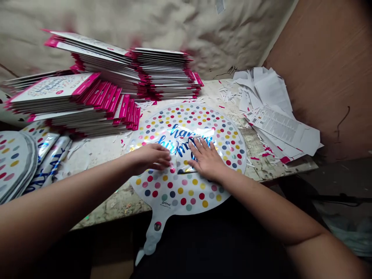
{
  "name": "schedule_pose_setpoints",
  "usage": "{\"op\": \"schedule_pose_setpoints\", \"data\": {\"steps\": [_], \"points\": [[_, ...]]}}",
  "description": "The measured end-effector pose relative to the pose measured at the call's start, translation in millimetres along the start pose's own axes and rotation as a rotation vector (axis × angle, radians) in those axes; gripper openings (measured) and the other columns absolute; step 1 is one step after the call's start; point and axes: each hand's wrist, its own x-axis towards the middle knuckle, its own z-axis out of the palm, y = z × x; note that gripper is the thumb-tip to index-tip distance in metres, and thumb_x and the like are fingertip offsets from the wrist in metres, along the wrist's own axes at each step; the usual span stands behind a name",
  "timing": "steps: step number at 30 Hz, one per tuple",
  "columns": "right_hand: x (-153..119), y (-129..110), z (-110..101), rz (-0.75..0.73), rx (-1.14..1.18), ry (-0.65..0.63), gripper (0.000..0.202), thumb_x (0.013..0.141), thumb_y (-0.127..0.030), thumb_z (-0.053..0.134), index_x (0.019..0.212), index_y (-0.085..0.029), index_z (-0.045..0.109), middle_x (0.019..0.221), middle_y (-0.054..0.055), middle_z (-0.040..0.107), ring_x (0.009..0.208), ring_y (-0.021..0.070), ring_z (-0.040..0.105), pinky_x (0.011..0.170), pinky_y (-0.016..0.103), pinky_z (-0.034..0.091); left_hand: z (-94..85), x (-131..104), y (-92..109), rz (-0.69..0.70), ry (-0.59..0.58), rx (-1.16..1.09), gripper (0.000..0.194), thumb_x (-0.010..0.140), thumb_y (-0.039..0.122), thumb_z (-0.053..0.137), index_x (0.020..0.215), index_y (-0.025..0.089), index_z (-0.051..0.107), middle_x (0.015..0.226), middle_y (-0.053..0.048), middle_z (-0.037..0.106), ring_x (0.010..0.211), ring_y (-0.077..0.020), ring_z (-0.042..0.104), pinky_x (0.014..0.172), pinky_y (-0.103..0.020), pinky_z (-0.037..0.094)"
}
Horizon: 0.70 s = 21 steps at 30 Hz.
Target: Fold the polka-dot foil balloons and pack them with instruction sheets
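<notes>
While 1 wrinkled cream sheeting [186, 23] fills the back, there's 1 worn table [109, 211] with a lot piled on it. I get at least 3 big piles of white-and-pink packets [84, 106] toward the back and left, but they're packed too tight to count each one.

Next up is 1 spotted balloon [183, 186], lying flat at the middle of the table's front edge. Its neck [154, 230] hangs past that edge, pointing back at the person and a bit left, so the long axis runs from near-left to far-right. The blue lettering faces the person.

Far left: 1 stack of round spotted sheets [14, 166], and beside it at least 2 shiny folded pieces [54, 159]. Over on the right, a heap of white papers [270, 112], overlapping too much to count.

2 hands. Right hand [207, 161] is palm down, fingers spread, pressing on 1 folded rectangle [183, 164] on top of the balloon. Left hand [155, 157] has loosely bent fingers just beside it, nothing visibly gripped; can't tell if it's touching.

Smallest: paper scraps [228, 95], way too many to count.
</notes>
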Motion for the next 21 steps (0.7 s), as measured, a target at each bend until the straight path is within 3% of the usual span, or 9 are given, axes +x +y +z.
{"op": "schedule_pose_setpoints", "data": {"steps": [2,4,8,10,12,14,16,19,21], "points": [[1.6,1.7,2.7,0.000,0.003,0.007,0.068,0.089,-0.059,0.018,0.145,-0.022,0.011,0.152,0.004,0.002,0.139,0.0249,-0.002,0.110,0.051,0.000,-4.8,-9.1,-3.0,-0.073,-0.034,-0.141,0.035,0.061,0.030,0.074,0.088,0.014,0.059,0.095,-0.011,0.069,0.082,-0.0209,0.067,0.066,-0.029,0.053],[1.6,0.5,2.9,-0.013,0.018,0.024,0.068,0.089,-0.059,0.018,0.145,-0.022,0.011,0.152,0.005,0.003,0.139,0.0248,-0.001,0.110,0.051,0.000,-0.2,-10.8,-4.7,-0.145,-0.072,-0.204,0.037,0.060,0.033,0.075,0.088,0.014,0.060,0.093,-0.011,0.069,0.080,-0.0208,0.066,0.065,-0.029,0.054],[0.7,-1.6,0.1,-0.062,0.054,0.055,0.070,0.088,-0.060,0.016,0.145,-0.019,0.012,0.152,0.006,0.006,0.139,0.0244,0.001,0.110,0.050,0.002,25.7,4.1,0.4,-0.119,-0.043,-0.026,0.036,0.056,0.039,0.078,0.071,0.016,0.055,0.055,0.002,0.058,0.048,-0.0116,0.056,0.044,-0.021,0.045],[0.1,11.4,-7.2,-0.103,0.046,0.094,0.070,0.088,-0.060,0.020,0.145,-0.022,0.010,0.153,0.005,0.005,0.139,0.0230,0.002,0.111,0.047,0.006,35.6,11.0,6.4,-0.060,0.015,0.053,0.032,0.057,0.035,0.076,0.067,0.017,0.052,0.048,0.005,0.051,0.040,-0.0091,0.049,0.038,-0.019,0.038],[-1.8,42.4,-21.4,-0.010,-0.017,0.234,0.070,0.088,-0.056,0.029,0.145,-0.022,0.008,0.153,0.005,0.002,0.139,0.0223,0.000,0.110,0.046,0.009,39.3,11.5,12.6,0.004,0.042,0.000,0.024,0.062,0.027,0.070,0.076,0.017,0.054,0.057,0.002,0.058,0.049,-0.0124,0.057,0.043,-0.021,0.044],[-6.1,89.4,-41.6,0.295,-0.115,0.439,0.073,0.088,-0.048,0.038,0.145,-0.015,0.008,0.152,0.011,0.000,0.139,0.0258,-0.003,0.109,0.051,0.010,37.9,5.3,17.0,0.083,0.020,-0.092,0.029,0.064,0.018,0.063,0.092,0.017,0.054,0.075,-0.003,0.065,0.065,-0.0170,0.064,0.055,-0.026,0.052],[-12.8,140.3,-63.9,0.608,-0.148,0.458,0.079,0.084,-0.043,0.049,0.143,-0.008,0.013,0.150,0.020,0.007,0.137,0.0343,0.008,0.104,0.055,0.019,33.7,-4.6,17.7,0.179,-0.027,-0.132,0.041,0.064,0.013,0.060,0.104,0.017,0.051,0.086,-0.004,0.066,0.072,-0.0190,0.066,0.061,-0.028,0.054],[-25.2,186.4,-91.0,0.670,-0.119,0.339,0.050,0.088,-0.035,0.042,0.132,-0.011,0.042,0.133,0.019,0.046,0.122,0.0311,0.042,0.094,0.045,0.038,25.1,-19.7,10.3,0.279,-0.165,-0.139,0.043,0.070,0.020,0.062,0.112,0.018,0.051,0.093,-0.006,0.066,0.078,-0.0205,0.066,0.065,-0.030,0.054],[-32.9,178.6,-97.0,0.628,-0.122,0.364,0.042,0.091,-0.032,0.034,0.127,-0.015,0.049,0.122,0.016,0.057,0.113,0.0287,0.052,0.090,0.043,0.041,19.1,-30.4,2.5,0.311,-0.274,-0.108,0.039,0.076,0.030,0.061,0.112,0.018,0.055,0.095,-0.008,0.067,0.083,-0.0232,0.065,0.071,-0.034,0.054]]}}
